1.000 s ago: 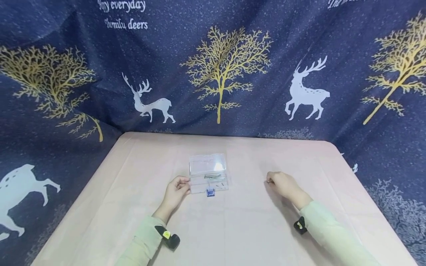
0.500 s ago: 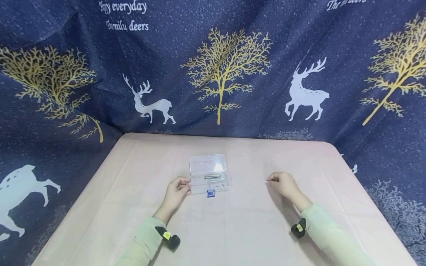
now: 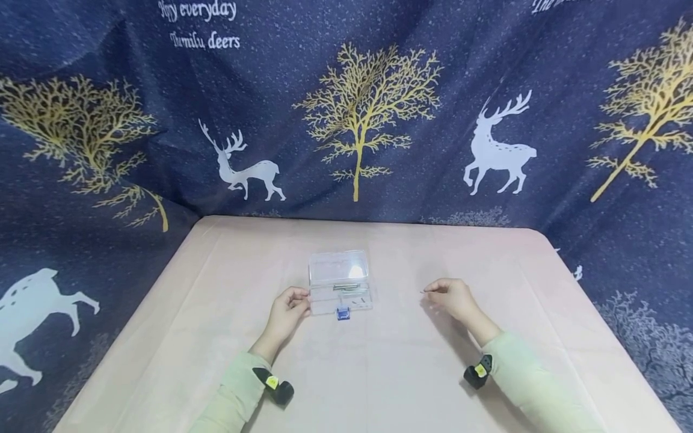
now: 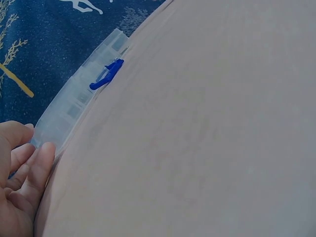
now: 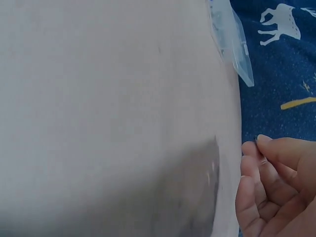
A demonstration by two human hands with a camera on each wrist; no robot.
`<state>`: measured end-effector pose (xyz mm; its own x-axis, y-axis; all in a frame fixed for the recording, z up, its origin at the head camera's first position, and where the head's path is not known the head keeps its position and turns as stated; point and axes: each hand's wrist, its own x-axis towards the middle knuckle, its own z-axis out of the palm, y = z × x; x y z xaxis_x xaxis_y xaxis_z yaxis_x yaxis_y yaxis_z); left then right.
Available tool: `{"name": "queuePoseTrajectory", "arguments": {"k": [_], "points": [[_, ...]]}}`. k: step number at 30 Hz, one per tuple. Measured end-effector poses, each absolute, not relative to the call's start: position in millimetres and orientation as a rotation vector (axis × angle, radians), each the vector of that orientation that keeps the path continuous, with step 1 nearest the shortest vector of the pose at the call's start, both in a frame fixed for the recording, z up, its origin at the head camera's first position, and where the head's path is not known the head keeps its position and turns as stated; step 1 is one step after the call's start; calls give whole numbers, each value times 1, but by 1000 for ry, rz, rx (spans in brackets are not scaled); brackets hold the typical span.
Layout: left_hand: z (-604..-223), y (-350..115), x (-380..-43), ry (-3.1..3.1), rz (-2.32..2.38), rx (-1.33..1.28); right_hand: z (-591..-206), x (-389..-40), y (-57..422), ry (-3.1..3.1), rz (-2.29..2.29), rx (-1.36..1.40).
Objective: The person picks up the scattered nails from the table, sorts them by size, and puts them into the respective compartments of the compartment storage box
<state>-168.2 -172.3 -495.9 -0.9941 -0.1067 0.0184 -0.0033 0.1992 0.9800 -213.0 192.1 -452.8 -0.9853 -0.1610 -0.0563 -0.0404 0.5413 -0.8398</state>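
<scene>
An uncovered clear plastic box (image 3: 323, 304) with a raised lid (image 3: 330, 267) and a blue latch (image 3: 343, 313) sits mid-table. Long thin metal rods (image 3: 346, 287) lie in its rear compartment, and a few short thin pieces (image 3: 359, 300) at the front right. My left hand (image 3: 287, 313) holds the box by its left end; the left wrist view has thumb and fingers on either side of that end. To the right of the box, my right hand (image 3: 453, 299) pinches a tiny thin dark piece (image 3: 422, 293) between thumb and forefinger. Fingertips hide most of it.
A pale pink cloth (image 3: 379, 373) covers the table. Behind and beside it hangs a dark blue curtain (image 3: 406, 180) printed with deer and trees. Black wrist cameras (image 3: 278, 391) sit on both sleeves.
My right hand has moved left toward the box, and the small piece now shows past its fingertips. My left hand and the box have stayed put.
</scene>
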Motion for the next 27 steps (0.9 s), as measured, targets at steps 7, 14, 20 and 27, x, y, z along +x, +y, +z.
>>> {"name": "queuePoseTrajectory", "arguments": {"k": [7,14,20,27], "points": [[-472,-170,-158,-2372,-1940,94,-452,-215,177,2577,-1501,-225],[-474,-169,-158,-2351,-1967,99,-449,-215,160,2554,-1523,-275],[-476,-169,-159,-2348,-1979,103,-449,-217,143,2534,-1541,-298],[-475,-169,-158,-2350,-1974,106,-447,-219,125,2512,-1570,-354]]}}
